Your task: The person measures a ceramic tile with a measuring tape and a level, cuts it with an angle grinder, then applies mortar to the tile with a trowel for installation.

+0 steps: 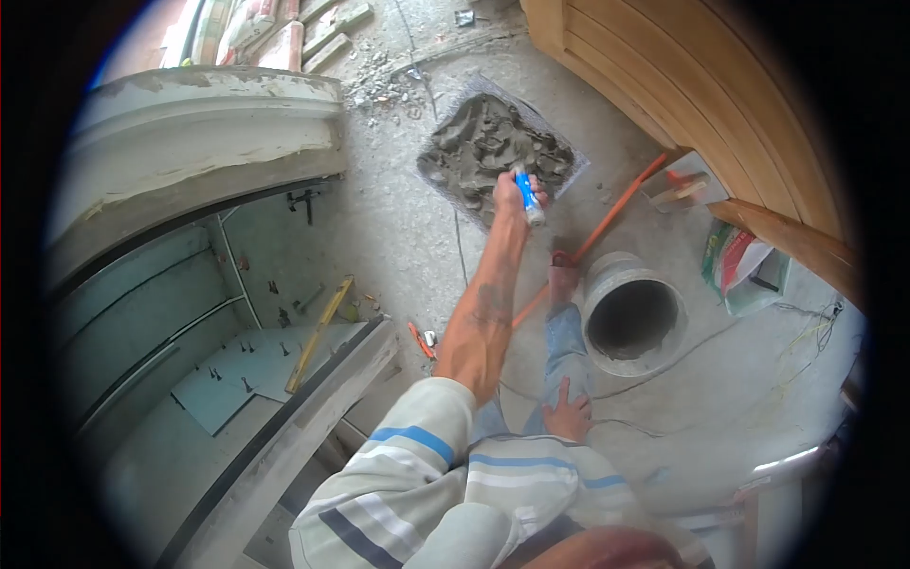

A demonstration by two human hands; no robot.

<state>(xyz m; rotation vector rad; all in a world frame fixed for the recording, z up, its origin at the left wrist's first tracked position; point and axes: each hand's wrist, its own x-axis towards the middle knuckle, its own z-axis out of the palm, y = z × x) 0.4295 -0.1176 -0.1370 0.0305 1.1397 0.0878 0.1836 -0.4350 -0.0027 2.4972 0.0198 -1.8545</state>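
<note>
My left hand (513, 196), at the end of the outstretched arm, is closed around a blue-handled trowel (526, 190). Its blade cannot be made out. The hand is over the near edge of a heap of wet grey mortar (488, 142), which lies on a pale sheet (580, 163) on the floor. My right hand (567, 414) rests on my jeans near the knee, fingers spread and holding nothing. Right of my leg stands a round bucket (597, 327) with a dark, grey-smeared inside.
An orange pole (616, 209) lies slanting past my shoe. Wooden panelling (701, 85) curves along the right, with a bag (744, 261) beside it. At left, a sunken area holds a yellow spirit level (320, 332) and a pale board (223, 384). Rubble (384, 90) lies beyond.
</note>
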